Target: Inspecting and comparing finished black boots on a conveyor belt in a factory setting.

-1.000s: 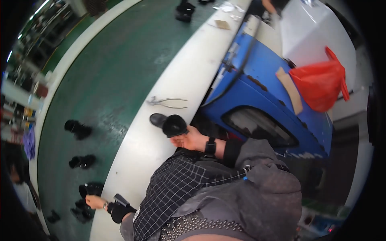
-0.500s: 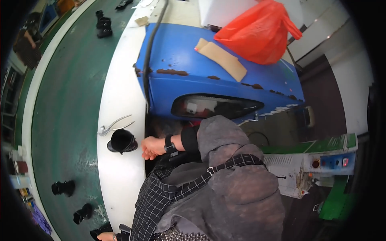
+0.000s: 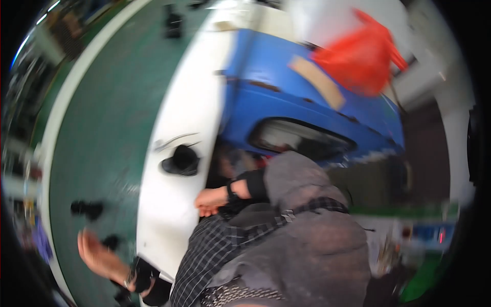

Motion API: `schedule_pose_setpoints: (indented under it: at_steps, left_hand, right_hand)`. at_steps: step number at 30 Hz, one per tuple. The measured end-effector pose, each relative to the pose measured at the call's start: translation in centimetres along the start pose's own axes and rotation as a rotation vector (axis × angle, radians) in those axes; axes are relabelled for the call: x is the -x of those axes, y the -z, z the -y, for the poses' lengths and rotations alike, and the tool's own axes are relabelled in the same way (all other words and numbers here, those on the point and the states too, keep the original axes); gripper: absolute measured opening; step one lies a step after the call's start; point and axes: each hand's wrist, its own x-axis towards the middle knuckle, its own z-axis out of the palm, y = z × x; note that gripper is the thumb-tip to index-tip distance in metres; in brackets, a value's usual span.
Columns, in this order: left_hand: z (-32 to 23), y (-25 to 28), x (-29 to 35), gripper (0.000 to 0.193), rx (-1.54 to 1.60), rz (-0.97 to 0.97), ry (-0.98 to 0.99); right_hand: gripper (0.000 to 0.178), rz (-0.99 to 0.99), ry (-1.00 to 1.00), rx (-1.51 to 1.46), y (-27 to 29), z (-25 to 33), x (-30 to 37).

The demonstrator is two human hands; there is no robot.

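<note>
My left hand [image 3: 99, 256] reaches out over the green belt [image 3: 115, 128] at the lower left, blurred, fingers stretched and empty. Dark boots [image 3: 88, 209] lie on the belt near it, one partly hidden behind the hand. My right hand [image 3: 210, 201] hovers at the inner edge of the white ledge [image 3: 166, 204], close to my apron. Its fingers are curled in and nothing shows in them. Beyond it on the ledge stands a black boot [image 3: 184, 161], its opening facing up. Metal pliers [image 3: 176, 140] lie just past the boot.
A rust-chipped blue machine [image 3: 240, 97] with a dark window stands beyond my right arm. On top lie a tan strip [image 3: 319, 82] and a red plastic bag [image 3: 355, 56]. Another black boot [image 3: 173, 23] sits on the far belt. Green-and-white equipment [image 3: 394, 230] is at the right.
My left hand has come off a dark boot at the lower edge and moved up over the belt, opening. My right hand stays by the ledge, fingers more curled. The whole view has shifted.
</note>
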Motion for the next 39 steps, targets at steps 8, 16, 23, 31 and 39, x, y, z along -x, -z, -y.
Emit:
schedule_pose_setpoints:
  at_steps: [8, 16, 23, 31, 39]
  left_hand:
    - [-9.8, -13.3, 12.2, 0.042, 0.008, 1.890, 0.135]
    - [-11.3, -10.4, 14.7, 0.019, -0.412, 1.513, -0.145]
    - [-10.9, -8.5, 13.5, 0.010, -0.593, 1.147, -0.349]
    - [-15.2, -14.5, 15.9, 0.021, 0.206, 1.268, 0.020]
    - [-16.9, -14.5, 16.6, 0.025, 0.817, 1.505, -0.110]
  right_hand:
    - [0.017, 0.116, -0.146, 0.062, -2.8, 1.2, -1.8]
    - [0.017, 0.201, -0.210, 0.084, -9.7, -0.7, -3.4]
    - [0.019, 0.312, -0.123, 0.241, -12.7, 1.9, -4.1]
    - [0.018, 0.414, 0.082, 0.198, -14.3, 3.4, -5.8]
    - [0.014, 0.486, -0.027, 0.125, -17.5, 2.0, -10.7]
